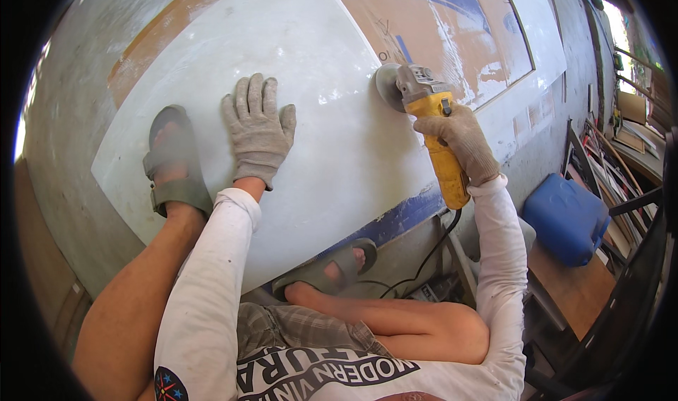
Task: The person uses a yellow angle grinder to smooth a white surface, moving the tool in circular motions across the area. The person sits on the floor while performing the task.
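A yellow angle grinder (pixel 439 143) is gripped around its body by my gloved right hand (pixel 462 141). Its round disc (pixel 388 88) meets the right edge of a large whitish panel (pixel 325 168), close to a corner of the brown cardboard. Whether the disc is spinning cannot be made out. My left hand (pixel 260 127), in a dusty grey glove, lies flat on the panel with its fingers stretched out. Beside it my sandalled left foot (pixel 173 161) presses on the panel too. The grinder's black cord (pixel 431 254) hangs from its rear end.
Printed brown cardboard (pixel 431 30) lies beyond the grinder, streaked with white dust. My other sandalled foot (pixel 328 270) rests by the panel's near edge. A blue jerrycan (pixel 567 219) stands at the right, near stacked wood offcuts (pixel 632 143). Another power tool (pixel 434 289) sits low beneath the panel's near edge.
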A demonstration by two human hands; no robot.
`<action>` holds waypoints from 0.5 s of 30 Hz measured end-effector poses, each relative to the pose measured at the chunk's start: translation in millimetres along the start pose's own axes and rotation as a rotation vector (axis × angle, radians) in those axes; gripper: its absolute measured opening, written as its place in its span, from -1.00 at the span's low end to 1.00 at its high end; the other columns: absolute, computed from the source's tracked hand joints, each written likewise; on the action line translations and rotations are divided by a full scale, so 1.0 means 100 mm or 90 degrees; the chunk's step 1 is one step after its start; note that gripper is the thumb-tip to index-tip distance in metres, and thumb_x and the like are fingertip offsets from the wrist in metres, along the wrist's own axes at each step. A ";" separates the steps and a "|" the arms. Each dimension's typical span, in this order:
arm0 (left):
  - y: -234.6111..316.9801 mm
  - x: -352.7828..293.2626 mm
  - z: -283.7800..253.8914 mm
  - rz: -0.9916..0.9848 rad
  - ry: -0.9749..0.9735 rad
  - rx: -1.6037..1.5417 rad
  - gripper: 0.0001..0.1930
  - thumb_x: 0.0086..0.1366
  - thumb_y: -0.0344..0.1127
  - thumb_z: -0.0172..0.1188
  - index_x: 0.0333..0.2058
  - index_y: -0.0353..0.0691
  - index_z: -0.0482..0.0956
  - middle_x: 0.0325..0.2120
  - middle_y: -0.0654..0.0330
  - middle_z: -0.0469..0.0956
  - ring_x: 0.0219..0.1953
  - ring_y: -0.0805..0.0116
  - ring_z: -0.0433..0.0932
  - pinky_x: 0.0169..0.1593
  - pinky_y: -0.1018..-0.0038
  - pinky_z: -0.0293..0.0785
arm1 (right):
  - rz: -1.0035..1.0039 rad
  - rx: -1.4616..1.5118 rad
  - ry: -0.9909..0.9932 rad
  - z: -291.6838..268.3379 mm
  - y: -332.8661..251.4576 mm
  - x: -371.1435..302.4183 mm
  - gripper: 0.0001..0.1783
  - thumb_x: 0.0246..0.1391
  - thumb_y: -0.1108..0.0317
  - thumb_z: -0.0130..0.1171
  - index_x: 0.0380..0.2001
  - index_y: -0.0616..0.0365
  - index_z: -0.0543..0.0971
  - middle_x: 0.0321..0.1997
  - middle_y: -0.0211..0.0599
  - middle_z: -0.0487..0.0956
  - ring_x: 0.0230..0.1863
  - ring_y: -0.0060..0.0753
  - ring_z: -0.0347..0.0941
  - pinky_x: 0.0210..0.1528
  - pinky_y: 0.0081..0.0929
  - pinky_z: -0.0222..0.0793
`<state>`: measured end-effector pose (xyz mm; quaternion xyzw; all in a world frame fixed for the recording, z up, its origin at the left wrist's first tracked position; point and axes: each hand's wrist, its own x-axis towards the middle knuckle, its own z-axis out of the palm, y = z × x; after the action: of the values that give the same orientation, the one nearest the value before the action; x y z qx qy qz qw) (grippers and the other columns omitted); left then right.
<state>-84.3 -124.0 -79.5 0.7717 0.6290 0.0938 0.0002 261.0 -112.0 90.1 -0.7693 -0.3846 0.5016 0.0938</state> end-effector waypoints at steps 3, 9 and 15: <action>-0.01 0.00 0.01 0.000 0.001 0.005 -0.32 0.52 0.08 0.29 0.47 -0.13 0.49 0.53 0.06 0.38 0.63 -0.04 0.25 0.66 -0.22 0.01 | 0.008 -0.001 0.007 0.01 0.05 -0.02 -0.55 0.05 0.12 0.60 -0.12 0.24 0.77 -0.38 -0.34 0.70 -0.39 -0.42 0.62 -0.25 -0.38 0.57; -0.01 0.01 0.03 0.008 0.014 0.012 -0.33 0.52 0.09 0.29 0.46 -0.14 0.51 0.52 0.04 0.40 0.62 -0.07 0.26 0.64 -0.27 0.03 | 0.054 -0.006 0.017 -0.03 0.18 -0.18 -0.54 0.03 0.15 0.60 -0.16 0.31 0.76 -0.39 -0.28 0.71 -0.43 -0.39 0.64 -0.32 -0.40 0.58; -0.01 0.00 0.01 0.009 0.021 0.006 -0.31 0.53 0.05 0.30 0.49 -0.15 0.46 0.52 0.02 0.40 0.61 -0.08 0.29 0.64 -0.23 0.06 | 0.057 0.000 0.017 -0.05 0.21 -0.26 -0.55 0.06 0.17 0.59 -0.11 0.30 0.74 -0.39 -0.30 0.71 -0.43 -0.40 0.64 -0.30 -0.41 0.58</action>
<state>-84.8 -123.6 -80.4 0.7744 0.6240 0.1036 -0.0147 270.4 -142.4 99.6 -0.7924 -0.3485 0.4948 0.0762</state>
